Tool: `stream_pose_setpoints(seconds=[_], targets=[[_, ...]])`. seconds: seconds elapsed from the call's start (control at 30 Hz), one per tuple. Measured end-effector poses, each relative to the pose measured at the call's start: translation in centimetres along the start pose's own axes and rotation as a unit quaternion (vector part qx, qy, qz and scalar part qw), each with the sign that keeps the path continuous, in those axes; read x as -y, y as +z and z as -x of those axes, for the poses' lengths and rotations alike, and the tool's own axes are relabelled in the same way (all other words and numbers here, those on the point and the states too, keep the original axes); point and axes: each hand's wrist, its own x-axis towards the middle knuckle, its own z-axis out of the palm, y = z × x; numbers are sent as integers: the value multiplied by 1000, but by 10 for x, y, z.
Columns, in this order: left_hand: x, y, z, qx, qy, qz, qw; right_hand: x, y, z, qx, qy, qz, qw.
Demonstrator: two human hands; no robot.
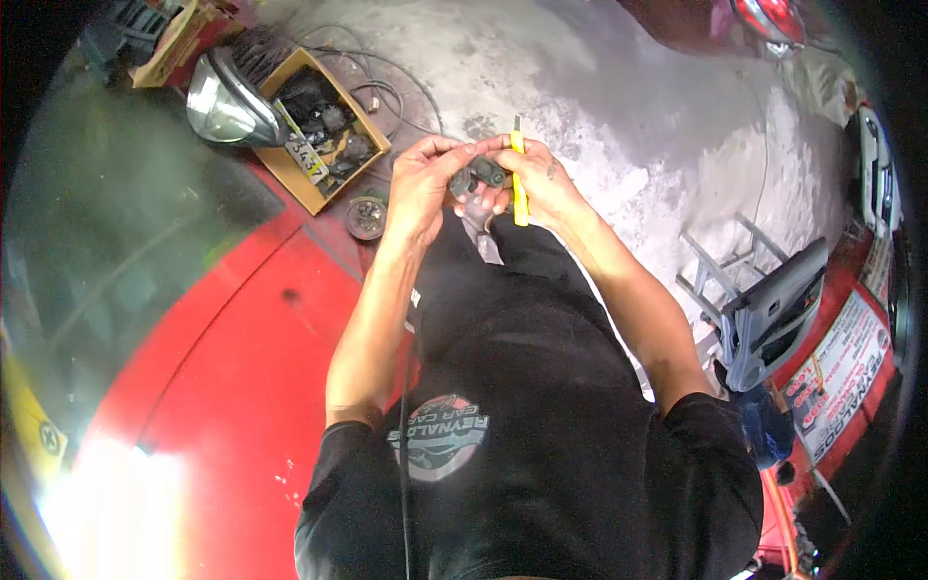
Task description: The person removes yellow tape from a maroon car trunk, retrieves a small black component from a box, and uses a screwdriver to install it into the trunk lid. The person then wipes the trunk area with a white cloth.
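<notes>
Between my hands is a dark grey part with two rounded ends, perhaps a plug or connector; its exact kind is not clear. My left hand is closed, pinching the left side of this part between thumb and fingers. With my right hand I grip a yellow snap-off utility knife, its short blade pointing away from me. Fingers of the right hand also reach the dark part from behind and below. Whether the blade touches the part cannot be made out.
On my left stretches a red car panel. Beyond it stand an open cardboard box of dark parts, a headlight and a round container of small pieces. A cable lies on the floor. At right are a metal stand and grey door panels.
</notes>
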Motion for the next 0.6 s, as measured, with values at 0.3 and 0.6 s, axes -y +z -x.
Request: stream_pose_setpoints(seconds=[0.3, 0.6], targets=[[68, 57, 50, 19, 42, -35, 998, -13, -40, 109, -11, -82, 22, 996], [102, 109, 69, 45, -56, -72, 995, -39, -66, 151, -146, -53, 232, 960]])
